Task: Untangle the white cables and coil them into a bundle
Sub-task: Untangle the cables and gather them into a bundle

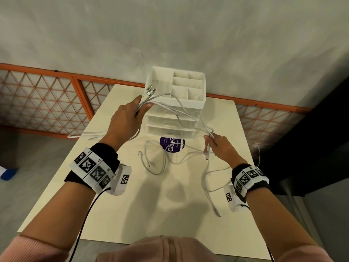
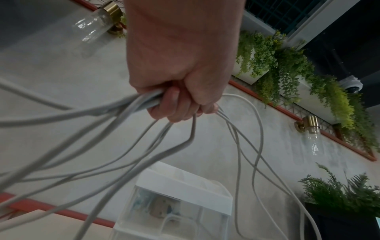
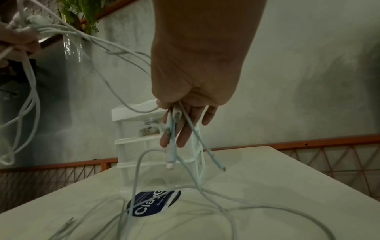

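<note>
cables: white cables point(image 1: 181, 110) strung in the air between both hands, slack loops and loose plug ends lying on the desk point(image 1: 117, 205) below
left hand: left hand point(image 1: 126, 118) raised, fist curled round a bunch of strands, plugs sticking out past the thumb
right hand: right hand point(image 1: 219, 146) lower, thumb and fingers pinching a few plug ends, tips dangling
risk snag: strands cross mid-span; pulling the hands apart likely tightens a knot rather than freeing it
risk catch: span hangs right over the drawer organizer point(image 1: 175, 103); a loop could hook a corner and drag or tip it
risk slip: right pinch looks light, a plug may drop out
risk edge: one cable trails off the desk's left edge, could slide down
around: purple sticker point(image 1: 171, 146) on desk just in front of organizer, partly under loops
behind: orange lattice rail point(image 1: 56, 91) and grey wall
</note>
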`<state>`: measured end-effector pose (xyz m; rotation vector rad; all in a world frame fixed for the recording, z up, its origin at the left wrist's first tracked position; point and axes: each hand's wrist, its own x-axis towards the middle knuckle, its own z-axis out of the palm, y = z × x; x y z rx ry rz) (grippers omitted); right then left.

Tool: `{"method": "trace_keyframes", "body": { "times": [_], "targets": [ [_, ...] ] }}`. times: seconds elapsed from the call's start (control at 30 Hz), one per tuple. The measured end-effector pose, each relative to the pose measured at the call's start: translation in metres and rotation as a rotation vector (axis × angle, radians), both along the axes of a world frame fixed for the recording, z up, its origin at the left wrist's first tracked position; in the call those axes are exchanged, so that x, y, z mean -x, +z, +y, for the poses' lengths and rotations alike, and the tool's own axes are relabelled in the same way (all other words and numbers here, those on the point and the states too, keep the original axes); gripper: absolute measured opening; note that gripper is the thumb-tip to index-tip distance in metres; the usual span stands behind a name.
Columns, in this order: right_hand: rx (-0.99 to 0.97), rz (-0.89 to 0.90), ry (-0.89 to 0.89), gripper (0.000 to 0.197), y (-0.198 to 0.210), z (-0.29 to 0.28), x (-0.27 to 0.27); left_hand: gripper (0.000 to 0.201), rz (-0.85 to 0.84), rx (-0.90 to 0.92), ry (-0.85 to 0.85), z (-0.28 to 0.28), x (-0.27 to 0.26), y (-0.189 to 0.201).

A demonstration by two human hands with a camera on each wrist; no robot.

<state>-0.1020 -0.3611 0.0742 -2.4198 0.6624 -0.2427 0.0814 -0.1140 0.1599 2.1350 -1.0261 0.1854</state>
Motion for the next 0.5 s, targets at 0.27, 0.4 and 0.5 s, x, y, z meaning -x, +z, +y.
{"method": "trace_keyframes", "body": {
  "times": [0.27,0.4,0.5],
  "targets": [
    [-0.256,-0.402,-0.123,0.022,-0.002,-0.022,0.005,0.034,0.018,-0.18,-0.075,0.013,0.001,-0.013],
    [-0.26,-0.394,-0.106,0.017,0.02,-0.022,0.019,0.047,0.035,-0.34,-0.085,0.021,-0.001,-0.033],
    [-0.344,-0.119,0.037,0.025,0.026,-0.024,0.033,0.04,0.155,-0.471,-0.143,0.031,0.003,-0.045]
  ]
}}
